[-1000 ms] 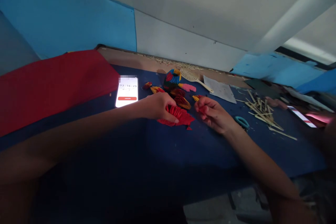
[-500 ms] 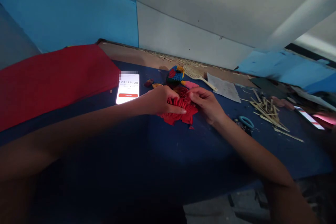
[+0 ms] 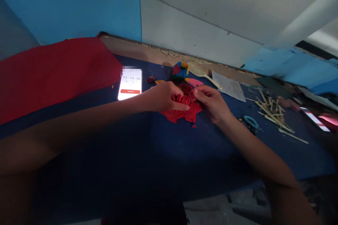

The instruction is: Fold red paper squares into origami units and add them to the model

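Note:
A red pleated object (image 3: 182,110), made of many folded pieces, rests at the middle of the dark blue tabletop (image 3: 169,151). My left hand (image 3: 169,97) is wrapped over its left side, with the thumb lying across the front. On its right side, my right hand (image 3: 208,100) pinches at the folds with thumb and forefinger. The fingertips hide whatever lies between them. Just behind stands a multicoloured folded piece (image 3: 179,71) in blue, red, yellow and green, beside a pink one (image 3: 194,82). A small red scrap (image 3: 194,125) lies in front.
A lit phone (image 3: 130,85) and a red cloth (image 3: 60,74) lie to the left. Behind are a pale hairbrush (image 3: 202,73) and a white sheet (image 3: 229,86). Rightward sit a blue ring (image 3: 250,122), thin sticks (image 3: 273,110) and another phone (image 3: 314,119).
The view has shifted a little, so things sit slightly further right and mostly higher. Both hands keep their places on the red object, with barely any movement.

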Action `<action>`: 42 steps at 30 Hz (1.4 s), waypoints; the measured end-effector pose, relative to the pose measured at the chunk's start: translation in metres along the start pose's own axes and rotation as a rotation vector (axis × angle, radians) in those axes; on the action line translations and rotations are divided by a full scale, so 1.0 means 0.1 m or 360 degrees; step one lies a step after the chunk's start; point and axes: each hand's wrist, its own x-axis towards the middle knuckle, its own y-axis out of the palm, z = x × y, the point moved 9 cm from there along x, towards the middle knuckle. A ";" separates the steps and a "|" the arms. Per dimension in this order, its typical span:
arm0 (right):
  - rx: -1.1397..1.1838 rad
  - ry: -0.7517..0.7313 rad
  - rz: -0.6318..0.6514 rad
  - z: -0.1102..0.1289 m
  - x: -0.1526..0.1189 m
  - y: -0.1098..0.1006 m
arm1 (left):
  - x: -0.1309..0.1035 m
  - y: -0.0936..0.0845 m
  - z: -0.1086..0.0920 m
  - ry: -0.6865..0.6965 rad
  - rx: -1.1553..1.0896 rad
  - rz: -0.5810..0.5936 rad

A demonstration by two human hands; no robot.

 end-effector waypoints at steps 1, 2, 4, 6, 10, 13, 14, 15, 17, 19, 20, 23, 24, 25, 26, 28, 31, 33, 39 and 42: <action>-0.0014 -0.0011 -0.0004 0.00 0.00 0.00 | 0.00 0.00 0.00 0.0002 0.0003 -0.0002; -0.0039 -0.0023 -0.0008 0.01 0.00 0.00 | 0.00 -0.01 0.00 0.0007 0.0005 -0.0005; -0.0112 -0.0049 -0.0018 0.02 0.00 -0.01 | 0.00 0.00 0.00 0.0011 0.0006 -0.0009; -0.0177 -0.0071 -0.0029 0.04 0.00 -0.01 | 0.01 0.00 0.01 0.0005 0.0009 -0.0010; -0.0182 -0.0073 -0.0043 0.05 -0.01 -0.01 | 0.01 0.00 0.01 0.0010 0.0008 -0.0019; -0.0117 -0.0053 -0.0059 0.04 -0.01 -0.01 | 0.00 -0.01 0.00 0.0013 -0.0002 -0.0012; -0.0112 -0.0049 -0.0066 0.05 -0.01 -0.01 | 0.00 -0.01 -0.01 0.0014 -0.0007 -0.0007; -0.0123 -0.0048 -0.0070 0.05 -0.01 -0.01 | 0.00 -0.01 -0.01 0.0014 -0.0010 -0.0003; -0.0175 -0.0064 -0.0066 0.07 -0.02 0.01 | 0.00 0.00 -0.01 0.0004 -0.0007 0.0006; -0.0235 -0.0109 -0.0060 0.11 -0.02 0.02 | 0.00 0.01 -0.01 -0.0018 0.0010 0.0018; -0.0259 -0.0134 -0.0056 0.13 -0.03 0.03 | 0.00 0.02 0.00 -0.0026 0.0020 0.0029; -0.0314 -0.0200 -0.0040 0.19 -0.05 0.07 | 0.00 0.04 0.00 -0.0031 0.0037 0.0059; -0.0325 -0.0216 -0.0028 0.21 -0.06 0.08 | 0.00 0.05 0.00 -0.0034 0.0041 0.0065; -0.0329 -0.0228 -0.0013 0.22 -0.07 0.10 | 0.00 0.05 0.01 -0.0035 0.0044 0.0074; -0.0325 -0.0238 0.0004 0.23 -0.07 0.11 | 0.00 0.05 0.01 -0.0036 0.0042 0.0089; -0.0298 -0.0241 0.0037 0.23 -0.08 0.13 | 0.00 0.06 0.01 -0.0039 0.0036 0.0124; -0.0283 -0.0209 0.0068 0.23 -0.07 0.15 | 0.00 0.07 0.01 -0.0023 0.0022 0.0158; -0.0321 -0.0199 0.0080 0.23 -0.06 0.15 | -0.01 0.06 0.00 -0.0021 0.0012 0.0159; -0.0442 -0.0201 0.0166 0.23 -0.03 0.15 | -0.01 0.09 0.01 -0.0050 -0.0018 0.0206; -0.0436 -0.0191 0.0186 0.23 -0.01 0.15 | -0.02 0.08 -0.01 -0.0026 -0.0015 0.0206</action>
